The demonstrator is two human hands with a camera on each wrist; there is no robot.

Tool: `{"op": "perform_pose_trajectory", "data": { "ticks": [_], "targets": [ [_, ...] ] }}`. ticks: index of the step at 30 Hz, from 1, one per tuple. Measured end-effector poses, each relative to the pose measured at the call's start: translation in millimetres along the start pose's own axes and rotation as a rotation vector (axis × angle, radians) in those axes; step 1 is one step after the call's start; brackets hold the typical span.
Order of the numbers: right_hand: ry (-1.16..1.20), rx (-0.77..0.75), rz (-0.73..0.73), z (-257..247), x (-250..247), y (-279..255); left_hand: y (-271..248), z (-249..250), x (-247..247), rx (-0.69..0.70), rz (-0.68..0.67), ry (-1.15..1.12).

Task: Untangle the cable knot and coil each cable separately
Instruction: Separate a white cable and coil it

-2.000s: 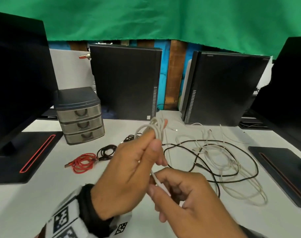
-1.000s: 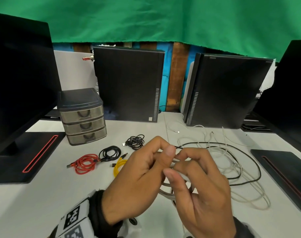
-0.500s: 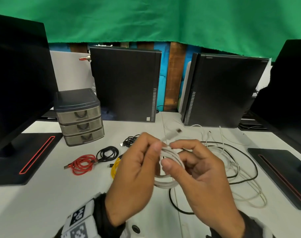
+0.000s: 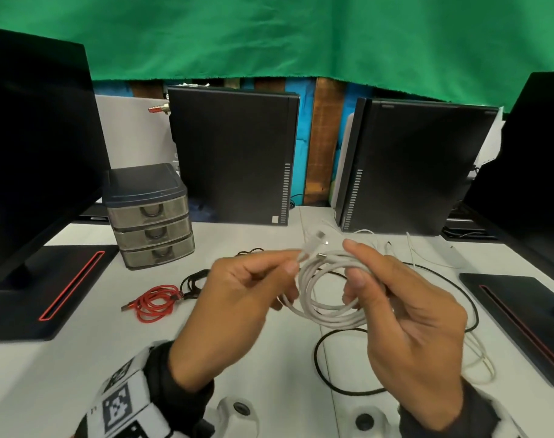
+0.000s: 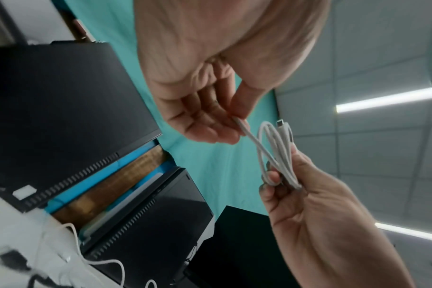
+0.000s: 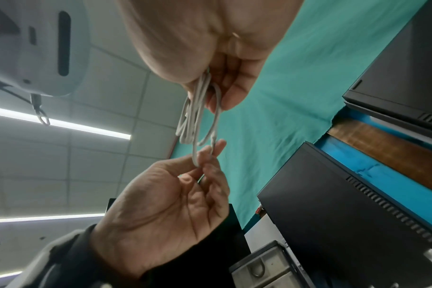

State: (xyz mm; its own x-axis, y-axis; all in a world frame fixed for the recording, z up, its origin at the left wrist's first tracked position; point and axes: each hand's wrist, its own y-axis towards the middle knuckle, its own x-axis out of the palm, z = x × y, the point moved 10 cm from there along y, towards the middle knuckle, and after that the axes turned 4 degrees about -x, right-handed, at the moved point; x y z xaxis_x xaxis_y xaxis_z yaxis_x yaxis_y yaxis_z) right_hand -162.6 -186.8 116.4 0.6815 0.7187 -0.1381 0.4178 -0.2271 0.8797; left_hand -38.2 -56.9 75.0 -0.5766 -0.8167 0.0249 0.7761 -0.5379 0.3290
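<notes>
A white cable [image 4: 324,294] hangs as a coil of several loops between my two hands above the table. My left hand [image 4: 237,298] pinches one end of it just below the plug [image 4: 313,245], between thumb and forefinger. My right hand [image 4: 405,314] grips the far side of the coil with curled fingers. In the left wrist view the coil [image 5: 276,148] sits in the right hand [image 5: 308,204]. On the table behind lie a loose black cable [image 4: 319,365] and a loose white cable [image 4: 480,361], overlapping each other.
Coiled red cable [image 4: 152,301] and coiled black cable [image 4: 195,281] lie at the left. A small grey drawer unit [image 4: 149,216] stands behind them. Two black computer cases [image 4: 231,159] stand at the back, with monitor bases [image 4: 48,289] on both sides.
The hands have drawn apart and the white coil now hangs open between them. The left hand has shifted to pinching the plug end while the right keeps the loops.
</notes>
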Motion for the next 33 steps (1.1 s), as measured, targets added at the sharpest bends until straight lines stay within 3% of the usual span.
{"op": "perform_pose_trajectory", "data": {
  "ticks": [4,10,13,16,20,24,28,33],
  "targets": [
    [0.081,0.118,0.010,13.4,-3.8,1.9,-3.6,-4.7,20.3,0.001,-0.239,0.063],
    [0.555,0.566,-0.166,47.8,23.4,-11.3,-1.7,-17.5,26.4,-0.069,-0.331,-0.113],
    [0.679,0.675,-0.183,55.7,30.1,-18.9,-2.4,-24.8,30.8,-0.163,-0.376,-0.250],
    [0.599,0.620,-0.196,55.0,31.7,-17.8,-3.1,-25.8,35.5,-0.247,-0.391,-0.396],
    [0.033,0.264,-0.165,39.3,15.2,-7.7,0.8,-35.5,27.2,-0.385,-0.290,-0.411],
    [-0.307,0.055,-0.241,27.0,22.1,-13.2,1.6,-33.2,19.3,-0.314,-0.223,-0.179],
    [-0.363,0.010,-0.344,17.5,33.1,-15.3,-0.6,-35.0,21.2,-0.159,-0.161,0.058],
    [-0.284,0.095,-0.354,29.6,25.0,-12.1,2.8,-19.3,14.6,-0.079,-0.133,-0.049]
  ]
}}
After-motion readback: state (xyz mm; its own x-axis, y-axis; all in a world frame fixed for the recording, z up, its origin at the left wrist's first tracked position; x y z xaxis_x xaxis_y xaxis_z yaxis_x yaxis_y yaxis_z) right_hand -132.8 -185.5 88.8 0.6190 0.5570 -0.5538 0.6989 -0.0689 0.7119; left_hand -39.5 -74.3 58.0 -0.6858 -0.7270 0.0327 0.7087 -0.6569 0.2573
